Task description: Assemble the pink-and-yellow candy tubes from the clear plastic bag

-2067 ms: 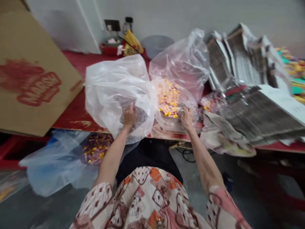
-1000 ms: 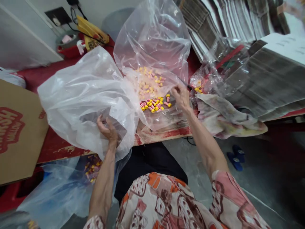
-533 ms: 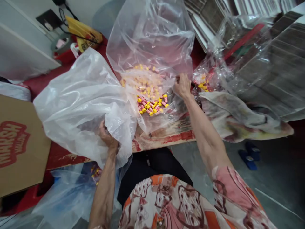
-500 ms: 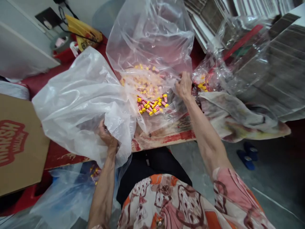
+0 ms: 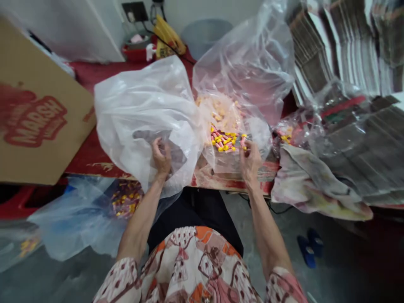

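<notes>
A milky plastic bag [image 5: 145, 101] lies on the red table at left, its mouth facing me. My left hand [image 5: 162, 158] is at that mouth, fingers curled; whatever they hold, if anything, is hidden. To the right, a clear plastic bag [image 5: 243, 63] lies with many small pink bottles with yellow caps [image 5: 224, 141], some loose at its opening and others behind the film. My right hand [image 5: 251, 162] pinches one small pink bottle [image 5: 243, 142], yellow cap up, at the right side of the pile.
A cardboard box [image 5: 41, 109] printed "MARSH MALLOW" stands at left. Below the table edge, another bag [image 5: 126, 200] holds more small bottles. Folded cardboard [image 5: 344, 50] is stacked at right, with a stained cloth [image 5: 315, 181] over the edge. Blue slippers [image 5: 307, 250] lie on the floor.
My right hand has left the clear bag's right side, come down towards me and taken a small bottle. The clear bag's raised film has sagged. The view has shifted left.
</notes>
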Demonstrator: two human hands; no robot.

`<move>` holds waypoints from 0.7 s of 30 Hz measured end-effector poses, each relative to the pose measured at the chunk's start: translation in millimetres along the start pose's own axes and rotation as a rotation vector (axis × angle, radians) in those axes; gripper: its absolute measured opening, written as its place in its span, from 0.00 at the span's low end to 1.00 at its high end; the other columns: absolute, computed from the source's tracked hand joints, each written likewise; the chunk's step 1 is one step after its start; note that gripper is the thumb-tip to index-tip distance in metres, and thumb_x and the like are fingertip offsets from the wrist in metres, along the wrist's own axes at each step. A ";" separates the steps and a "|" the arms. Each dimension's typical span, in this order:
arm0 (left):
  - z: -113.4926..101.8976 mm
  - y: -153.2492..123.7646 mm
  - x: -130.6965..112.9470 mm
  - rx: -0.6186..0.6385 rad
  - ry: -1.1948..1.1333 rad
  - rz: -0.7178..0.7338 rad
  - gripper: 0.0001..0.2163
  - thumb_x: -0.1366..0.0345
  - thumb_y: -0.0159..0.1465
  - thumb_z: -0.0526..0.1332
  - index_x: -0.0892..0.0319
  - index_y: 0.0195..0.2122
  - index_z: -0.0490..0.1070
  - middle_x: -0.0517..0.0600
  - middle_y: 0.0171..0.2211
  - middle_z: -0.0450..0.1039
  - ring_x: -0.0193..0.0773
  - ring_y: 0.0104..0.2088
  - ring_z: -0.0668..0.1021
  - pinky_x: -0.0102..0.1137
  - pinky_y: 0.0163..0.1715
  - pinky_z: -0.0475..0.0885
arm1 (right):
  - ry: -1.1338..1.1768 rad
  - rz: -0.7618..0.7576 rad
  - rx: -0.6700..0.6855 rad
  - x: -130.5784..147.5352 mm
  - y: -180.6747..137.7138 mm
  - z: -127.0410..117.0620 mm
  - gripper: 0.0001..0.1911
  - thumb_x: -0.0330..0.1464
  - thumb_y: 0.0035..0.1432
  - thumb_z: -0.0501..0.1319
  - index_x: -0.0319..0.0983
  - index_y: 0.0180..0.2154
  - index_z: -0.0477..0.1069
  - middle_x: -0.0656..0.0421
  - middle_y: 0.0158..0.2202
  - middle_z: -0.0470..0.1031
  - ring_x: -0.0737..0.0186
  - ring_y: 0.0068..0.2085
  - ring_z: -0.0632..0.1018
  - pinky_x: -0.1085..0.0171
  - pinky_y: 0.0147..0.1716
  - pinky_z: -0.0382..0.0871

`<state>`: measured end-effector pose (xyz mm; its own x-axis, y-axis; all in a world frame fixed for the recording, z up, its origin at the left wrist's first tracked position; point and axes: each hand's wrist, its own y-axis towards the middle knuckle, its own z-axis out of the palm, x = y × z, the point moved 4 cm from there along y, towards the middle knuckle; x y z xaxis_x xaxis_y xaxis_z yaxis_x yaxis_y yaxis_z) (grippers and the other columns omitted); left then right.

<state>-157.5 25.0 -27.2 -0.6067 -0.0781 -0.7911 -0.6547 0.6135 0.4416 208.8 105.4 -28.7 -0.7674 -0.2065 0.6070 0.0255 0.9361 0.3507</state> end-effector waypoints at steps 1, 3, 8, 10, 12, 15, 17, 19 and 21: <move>-0.2 0.8 0.1 0.010 -0.012 -0.021 0.15 0.58 0.75 0.60 0.58 0.59 0.72 0.61 0.56 0.79 0.47 0.56 0.82 0.41 0.62 0.78 | 0.003 -0.019 0.004 0.3 -7.2 -1.5 0.23 0.43 0.78 0.49 0.41 0.56 0.77 0.45 0.51 0.83 0.47 0.45 0.81 0.52 0.49 0.76; -1.0 5.4 -1.3 0.053 -0.037 -0.064 0.15 0.59 0.75 0.60 0.58 0.58 0.72 0.61 0.57 0.80 0.48 0.57 0.82 0.41 0.62 0.78 | -0.001 -0.037 0.041 -0.4 -19.2 -2.1 0.22 0.44 0.75 0.49 0.42 0.53 0.77 0.44 0.49 0.83 0.43 0.46 0.82 0.48 0.49 0.77; -16.3 19.7 -26.5 -0.046 -0.137 -0.049 0.17 0.54 0.79 0.58 0.58 0.61 0.70 0.60 0.57 0.79 0.49 0.58 0.82 0.43 0.62 0.77 | 0.059 0.040 -0.054 -1.2 -28.9 -7.7 0.24 0.53 0.73 0.54 0.44 0.53 0.75 0.45 0.47 0.84 0.44 0.39 0.83 0.47 0.45 0.79; -16.8 14.8 -45.7 -0.051 -0.208 0.055 0.18 0.52 0.80 0.58 0.56 0.63 0.70 0.59 0.57 0.79 0.49 0.57 0.82 0.46 0.63 0.77 | 0.081 0.059 -0.063 1.5 -31.7 -7.4 0.28 0.58 0.72 0.53 0.44 0.52 0.75 0.46 0.44 0.84 0.45 0.37 0.83 0.48 0.44 0.79; -5.4 0.7 -64.4 0.075 -0.267 0.155 0.17 0.52 0.79 0.59 0.54 0.63 0.72 0.57 0.55 0.79 0.50 0.54 0.83 0.50 0.62 0.79 | 0.108 0.093 -0.022 3.7 -36.0 -4.1 0.32 0.63 0.71 0.52 0.44 0.49 0.75 0.49 0.40 0.83 0.46 0.36 0.82 0.49 0.42 0.79; 30.0 -29.1 -83.0 0.421 -0.241 0.220 0.13 0.56 0.77 0.63 0.52 0.57 0.78 0.56 0.50 0.82 0.52 0.53 0.84 0.52 0.63 0.79 | 0.161 0.153 0.016 6.0 -42.5 -1.2 0.36 0.68 0.67 0.53 0.43 0.45 0.75 0.51 0.36 0.83 0.46 0.35 0.82 0.50 0.40 0.78; 52.7 -44.3 -87.4 0.614 -0.173 0.234 0.09 0.61 0.74 0.65 0.53 0.52 0.81 0.56 0.46 0.83 0.55 0.53 0.85 0.54 0.66 0.77 | 0.187 0.160 -0.017 8.7 -46.2 -3.3 0.36 0.68 0.67 0.54 0.43 0.44 0.76 0.50 0.38 0.83 0.47 0.35 0.82 0.50 0.40 0.78; 65.3 -49.3 -87.6 0.694 -0.128 0.244 0.07 0.65 0.73 0.66 0.53 0.49 0.83 0.57 0.46 0.84 0.56 0.55 0.85 0.56 0.67 0.75 | 0.190 0.130 -0.080 12.9 -50.9 -7.7 0.35 0.67 0.69 0.54 0.43 0.44 0.77 0.48 0.40 0.84 0.47 0.35 0.82 0.50 0.41 0.78; 66.2 -45.6 -85.8 0.696 -0.148 0.226 0.08 0.67 0.72 0.67 0.53 0.50 0.83 0.58 0.49 0.85 0.55 0.56 0.85 0.55 0.67 0.76 | 0.183 0.089 -0.117 17.9 -56.4 -11.6 0.33 0.65 0.71 0.52 0.44 0.44 0.77 0.47 0.42 0.84 0.46 0.36 0.82 0.48 0.42 0.78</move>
<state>-45.7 55.8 -7.5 -0.5934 0.1854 -0.7832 -0.0546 0.9616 0.2690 201.1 45.6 -29.4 -0.6299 -0.1824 0.7549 0.1708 0.9157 0.3638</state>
